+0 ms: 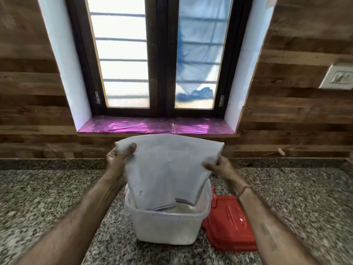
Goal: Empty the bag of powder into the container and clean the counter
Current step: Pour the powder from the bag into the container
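Bag (168, 169): white woven sack, limp and creased, held upside down with its open mouth inside the container, so the contents fall straight in.
Left hand (118, 159): grips the bag's upper left corner, thumb across the front and fingers behind.
Right hand (219, 167): pinches the bag's right edge just below the raised corner. Judged, the two-corner hold keeps the base high and the cloth taut.
Container (166, 230): translucent, squarish plastic tub with rounded corners, standing on the counter directly under the bag.
Powder (183, 208): pale heap visible inside, beneath the bag's mouth.
Lid (229, 226): glossy red moulded plastic, lying flat just right of the container, out of the pour's way.
Counter (47, 197): speckled grey polished granite; spilled powder cannot be told apart from the speckle.
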Action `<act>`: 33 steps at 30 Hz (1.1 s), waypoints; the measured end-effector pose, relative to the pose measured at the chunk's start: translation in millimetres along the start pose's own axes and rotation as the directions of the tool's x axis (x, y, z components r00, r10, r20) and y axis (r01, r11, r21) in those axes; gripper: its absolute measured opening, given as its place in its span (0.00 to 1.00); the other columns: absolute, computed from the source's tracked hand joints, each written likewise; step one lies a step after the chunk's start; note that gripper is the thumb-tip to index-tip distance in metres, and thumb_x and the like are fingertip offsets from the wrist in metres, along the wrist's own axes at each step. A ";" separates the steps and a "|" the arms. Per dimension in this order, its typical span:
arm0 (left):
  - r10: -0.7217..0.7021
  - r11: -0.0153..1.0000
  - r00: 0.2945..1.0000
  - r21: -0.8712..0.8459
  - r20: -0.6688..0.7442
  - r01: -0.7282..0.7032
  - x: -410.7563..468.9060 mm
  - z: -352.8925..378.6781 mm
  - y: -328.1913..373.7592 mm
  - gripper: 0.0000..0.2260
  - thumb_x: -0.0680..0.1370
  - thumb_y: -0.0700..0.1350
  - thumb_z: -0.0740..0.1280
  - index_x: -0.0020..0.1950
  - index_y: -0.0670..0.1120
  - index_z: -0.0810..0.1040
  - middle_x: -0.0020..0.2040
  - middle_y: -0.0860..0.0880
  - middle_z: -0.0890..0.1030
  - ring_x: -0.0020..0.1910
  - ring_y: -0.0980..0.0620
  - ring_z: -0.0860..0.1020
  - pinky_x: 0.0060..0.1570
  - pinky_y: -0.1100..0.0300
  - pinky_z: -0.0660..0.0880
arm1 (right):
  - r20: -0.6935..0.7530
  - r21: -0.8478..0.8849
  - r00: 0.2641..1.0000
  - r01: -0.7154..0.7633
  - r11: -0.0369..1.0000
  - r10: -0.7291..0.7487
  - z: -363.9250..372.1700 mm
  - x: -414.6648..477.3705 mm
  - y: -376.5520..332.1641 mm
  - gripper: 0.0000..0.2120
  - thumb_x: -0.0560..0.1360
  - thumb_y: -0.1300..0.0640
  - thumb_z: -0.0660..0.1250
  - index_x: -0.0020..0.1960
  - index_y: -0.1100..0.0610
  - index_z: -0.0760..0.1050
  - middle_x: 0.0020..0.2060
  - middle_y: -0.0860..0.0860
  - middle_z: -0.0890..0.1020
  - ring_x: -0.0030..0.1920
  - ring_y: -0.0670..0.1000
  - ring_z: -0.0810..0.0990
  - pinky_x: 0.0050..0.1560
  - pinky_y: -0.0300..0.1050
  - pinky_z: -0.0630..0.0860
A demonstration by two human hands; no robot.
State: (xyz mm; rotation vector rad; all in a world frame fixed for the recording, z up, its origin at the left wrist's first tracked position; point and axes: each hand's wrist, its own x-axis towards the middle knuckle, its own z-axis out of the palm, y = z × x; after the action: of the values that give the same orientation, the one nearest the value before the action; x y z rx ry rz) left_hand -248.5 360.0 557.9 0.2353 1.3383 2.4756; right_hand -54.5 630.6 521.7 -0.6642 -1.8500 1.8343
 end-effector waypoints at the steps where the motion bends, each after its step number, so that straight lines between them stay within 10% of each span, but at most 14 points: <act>1: 0.013 1.000 1.000 0.000 -0.001 -0.013 0.7 -0.3 -1.3 0.07 0.75 0.34 0.73 0.42 0.46 0.80 0.37 0.51 0.86 0.34 0.54 0.83 0.39 0.57 0.83 | -0.013 -0.017 1.000 -0.015 1.000 0.015 6.5 -1.5 9.3 0.10 0.71 0.67 0.77 0.51 0.59 0.84 0.44 0.51 0.88 0.45 0.51 0.85 0.45 0.45 0.83; 7: -0.026 0.947 0.982 0.320 0.185 -0.035 -13.3 -25.4 -9.0 0.08 0.76 0.36 0.73 0.55 0.42 0.82 0.46 0.48 0.88 0.43 0.54 0.85 0.38 0.64 0.81 | -0.181 0.169 0.975 0.163 0.972 -0.132 7.7 12.8 -3.2 0.06 0.75 0.70 0.72 0.48 0.62 0.82 0.38 0.48 0.88 0.37 0.44 0.85 0.40 0.38 0.82; 12: -0.022 0.968 0.997 0.249 0.076 0.002 -11.0 -38.4 -19.2 0.05 0.72 0.34 0.76 0.46 0.40 0.84 0.42 0.46 0.88 0.39 0.50 0.85 0.40 0.59 0.83 | 0.055 -0.055 0.997 0.056 0.997 -0.053 14.3 7.0 33.5 0.11 0.73 0.67 0.75 0.56 0.64 0.83 0.50 0.56 0.88 0.54 0.56 0.87 0.51 0.46 0.85; 17: -0.032 0.960 0.998 0.280 0.052 0.016 5.7 -47.3 -17.8 0.25 0.61 0.51 0.84 0.53 0.42 0.84 0.49 0.45 0.88 0.47 0.48 0.86 0.44 0.56 0.84 | -0.028 -0.040 0.996 0.082 0.996 -0.083 16.3 26.8 36.0 0.04 0.73 0.67 0.75 0.48 0.66 0.84 0.47 0.63 0.87 0.44 0.57 0.85 0.51 0.55 0.82; 22: -0.120 0.881 0.991 0.466 0.053 0.082 -0.2 -66.7 -41.2 0.13 0.72 0.34 0.76 0.55 0.35 0.83 0.47 0.45 0.88 0.45 0.49 0.86 0.39 0.62 0.81 | 0.074 -0.049 0.996 0.059 0.997 -0.055 10.9 36.3 19.4 0.10 0.74 0.68 0.74 0.52 0.73 0.81 0.46 0.64 0.86 0.40 0.55 0.85 0.43 0.46 0.83; 26: -0.060 0.945 0.998 0.324 0.030 0.047 9.5 -52.9 -35.1 0.09 0.74 0.36 0.74 0.53 0.39 0.83 0.47 0.45 0.88 0.42 0.51 0.86 0.39 0.61 0.81 | 0.035 -0.032 0.996 0.078 0.996 -0.077 5.1 38.2 16.2 0.06 0.75 0.68 0.73 0.52 0.65 0.83 0.46 0.59 0.87 0.41 0.52 0.85 0.39 0.42 0.84; 33: -0.121 0.782 0.988 0.623 0.095 0.036 11.0 -67.0 -38.2 0.14 0.71 0.33 0.77 0.55 0.40 0.83 0.48 0.46 0.88 0.47 0.50 0.85 0.47 0.57 0.82 | 0.166 -0.209 0.985 -0.019 0.978 0.055 5.8 30.9 18.8 0.08 0.79 0.65 0.70 0.57 0.64 0.80 0.49 0.59 0.87 0.38 0.47 0.87 0.31 0.40 0.80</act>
State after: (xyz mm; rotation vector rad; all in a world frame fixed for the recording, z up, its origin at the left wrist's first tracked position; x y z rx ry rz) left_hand -270.7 330.9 489.2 0.4673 2.0181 1.8273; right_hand -81.8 645.2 502.2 -0.6326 -2.1768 1.7853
